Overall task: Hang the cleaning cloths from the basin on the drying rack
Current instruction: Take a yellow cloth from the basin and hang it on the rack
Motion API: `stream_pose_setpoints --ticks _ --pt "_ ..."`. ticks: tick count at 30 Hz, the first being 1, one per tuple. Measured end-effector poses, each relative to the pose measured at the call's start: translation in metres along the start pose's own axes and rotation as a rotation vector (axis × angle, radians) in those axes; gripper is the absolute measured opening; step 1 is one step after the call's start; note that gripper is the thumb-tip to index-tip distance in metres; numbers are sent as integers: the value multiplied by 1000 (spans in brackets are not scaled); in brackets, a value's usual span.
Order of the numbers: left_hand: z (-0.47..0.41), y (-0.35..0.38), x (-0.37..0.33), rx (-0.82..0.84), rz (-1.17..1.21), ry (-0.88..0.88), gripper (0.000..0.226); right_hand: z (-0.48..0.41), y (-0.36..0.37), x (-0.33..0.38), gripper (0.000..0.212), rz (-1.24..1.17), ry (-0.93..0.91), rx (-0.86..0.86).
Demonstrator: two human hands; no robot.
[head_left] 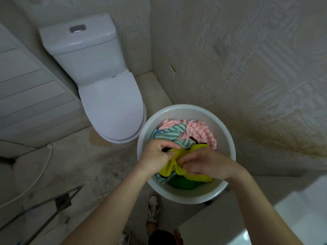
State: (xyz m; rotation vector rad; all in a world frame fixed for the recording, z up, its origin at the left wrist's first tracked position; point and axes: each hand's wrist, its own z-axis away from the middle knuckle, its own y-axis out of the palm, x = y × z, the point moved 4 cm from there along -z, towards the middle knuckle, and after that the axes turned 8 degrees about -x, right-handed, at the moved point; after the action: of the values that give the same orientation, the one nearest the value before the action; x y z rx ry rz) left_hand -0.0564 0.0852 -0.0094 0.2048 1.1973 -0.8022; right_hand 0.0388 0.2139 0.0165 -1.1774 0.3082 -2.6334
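A white round basin (184,110) stands at centre right and holds several cloths. A pink-and-white cloth (200,131) and a teal zigzag cloth (168,136) lie at its far side, a green cloth (185,183) at its near side. On top is a yellow cloth (172,160) with black trim. My left hand (155,156) pinches its left edge and my right hand (203,163) grips its bunched middle, both over the basin. Thin metal bars of the drying rack (53,207) show at lower left.
A white toilet (113,103) with its lid closed stands left of the basin. A white slatted panel (26,89) lines the left wall, a textured wall the right. A hose (40,174) crosses the floor. A white counter edge (292,218) is at lower right. My shoe (154,207) is below.
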Motion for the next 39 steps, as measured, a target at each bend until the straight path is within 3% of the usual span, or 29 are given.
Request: stream_pose_setpoints --ticks 2,4,6,8,10,13,15,16,18,20,22,25,29,31,33,36,39 --pt "8 -5 -15 44 -108 104 35 1 -15 13 20 229 -71 -171" --pt "18 -5 -29 146 -153 190 41 2 -24 34 31 314 -271 -334" --pt "28 -9 -43 176 -177 254 43 1 -19 50 49 109 -336 -91" --pt "33 -19 -54 114 -182 293 46 -2 -15 55 45 42 -260 163" --pt "36 -31 -60 26 -162 350 50 -6 -26 57 24 132 -243 153" --pt "35 -49 -56 -99 -263 409 42 -2 -43 68 30 271 -263 76" --pt "30 -54 -47 -105 -390 388 31 -2 -43 72 13 307 -284 81" --pt "28 -55 -43 -98 -460 366 31 -3 -45 76 8 365 -319 21" --pt "26 -59 -39 -88 -507 298 23 -5 -53 86 3 612 -401 -300" --pt "28 -63 -41 -95 -423 228 9 -1 -59 93 18 775 -433 -594" --pt "32 -65 -48 -89 -300 171 10 6 -64 97 24 782 -396 -742" --pt "44 -67 -68 7 -20 86 5 19 -76 97 11 551 -279 -753" --pt "64 -83 -98 102 486 85 36 52 -78 123 21 -280 -291 -280" --pt "71 -91 -111 95 736 115 47 67 -70 148 24 -606 -406 -182" --pt "79 -100 -126 26 843 155 39 74 -58 171 21 -861 -469 -124" --pt "92 -124 -147 -80 828 233 37 70 -34 199 18 -916 -495 -169" --pt "113 -163 -151 -238 693 286 27 71 -15 229 16 -649 -615 -412"
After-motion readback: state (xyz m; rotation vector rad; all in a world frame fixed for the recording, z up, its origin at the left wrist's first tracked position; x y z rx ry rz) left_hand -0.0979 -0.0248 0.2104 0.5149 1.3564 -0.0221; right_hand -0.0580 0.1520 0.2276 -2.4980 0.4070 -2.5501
